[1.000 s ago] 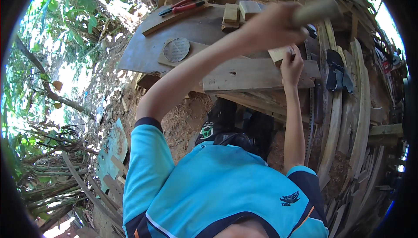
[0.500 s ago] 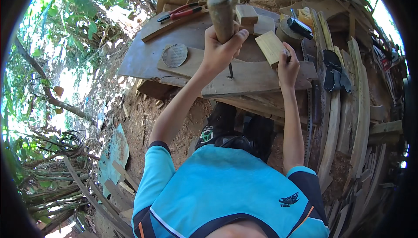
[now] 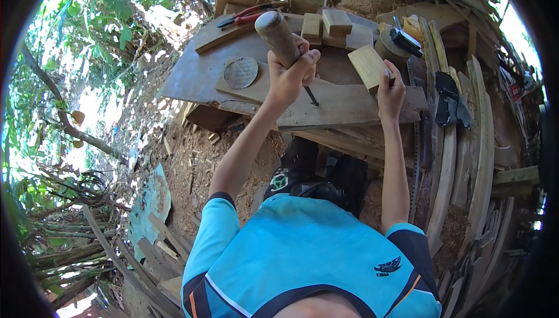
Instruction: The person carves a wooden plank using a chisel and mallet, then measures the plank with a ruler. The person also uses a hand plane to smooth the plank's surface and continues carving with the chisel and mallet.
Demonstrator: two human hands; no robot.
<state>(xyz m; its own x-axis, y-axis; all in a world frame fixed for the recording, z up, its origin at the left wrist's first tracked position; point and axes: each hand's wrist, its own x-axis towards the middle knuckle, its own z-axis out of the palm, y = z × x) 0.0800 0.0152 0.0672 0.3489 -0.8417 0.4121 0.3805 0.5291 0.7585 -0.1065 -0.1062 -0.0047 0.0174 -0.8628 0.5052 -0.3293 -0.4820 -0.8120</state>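
My left hand is closed on the thick wooden handle of an upright tool. Its dark thin shaft comes down to a weathered board lying along the near edge of the worktable. My right hand grips a pale rectangular wooden block by its lower end, over the board's right part; a small dark thing beside the thumb is too small to make out. A round greyish disc lies on a flat board to the left of my left hand.
The grey worktable holds red-handled pliers, several wood offcuts and a black object at the back right. Long planks and a torn dark piece lie to the right. Shavings, branches and a pale blue sheet are on the ground leftward.
My left hand has swung down and left with the wooden handle, which now stands above the board with its shaft on it. Since half a second ago both hands have shifted slightly.
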